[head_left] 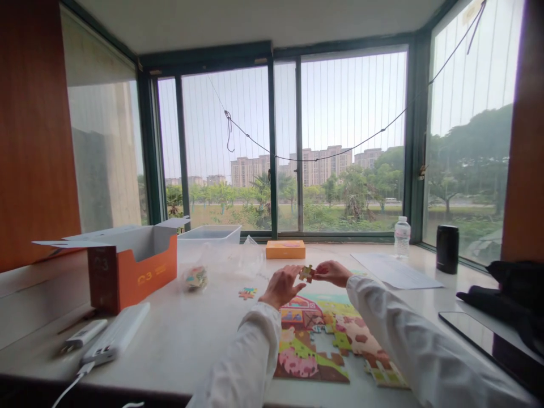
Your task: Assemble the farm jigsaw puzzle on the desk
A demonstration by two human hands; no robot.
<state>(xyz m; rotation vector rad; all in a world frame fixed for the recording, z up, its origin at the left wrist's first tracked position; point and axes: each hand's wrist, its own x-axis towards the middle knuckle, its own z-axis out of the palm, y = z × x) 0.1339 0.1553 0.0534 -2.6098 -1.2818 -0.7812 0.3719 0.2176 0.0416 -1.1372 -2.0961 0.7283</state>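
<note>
Table: a pale, glossy surface (204,351) carries the jigsaw (306,340), which shows a pink pig, a brown-patched cow and a red barn; a ragged gap in its middle bares the tabletop.
Room: windows (352,113) with dark green frames stand beyond the jigsaw, looking out on trees and tall buildings; a dark cord (340,154) sags across them.
Open box: an orange carton (148,266) with raised flaps, well left of the jigsaw and farther back; its contents are hidden by its walls.
Clear tub: a plastic bin (208,232), behind and left of the jigsaw; what it holds cannot be made out.
Clear bag: a see-through bag (195,279) with coloured pieces inside, left of the jigsaw.
Small carton: a low orange box (285,250), behind the jigsaw.
Bottle: clear plastic (402,235), behind and right of the jigsaw, near a black cylinder (447,249).
Right of the jigsaw: a white sheet (395,271) farther back, a dark-screened tablet (493,345) and black cloth (516,300).
Left of the jigsaw: a few loose pieces (247,293) nearby; well apart, a white power bank (119,334) with a cable.
Held piece: a greenish-brown puzzle piece (306,273), raised over the jigsaw's far edge.
Right hand: the hand (334,273) pinches the piece's right side, thumb and finger nearly together.
Left hand: the hand (281,286) has fingertips at the piece's left edge, thumb spread lower; whether it grips or merely steadies, I cannot tell.
</note>
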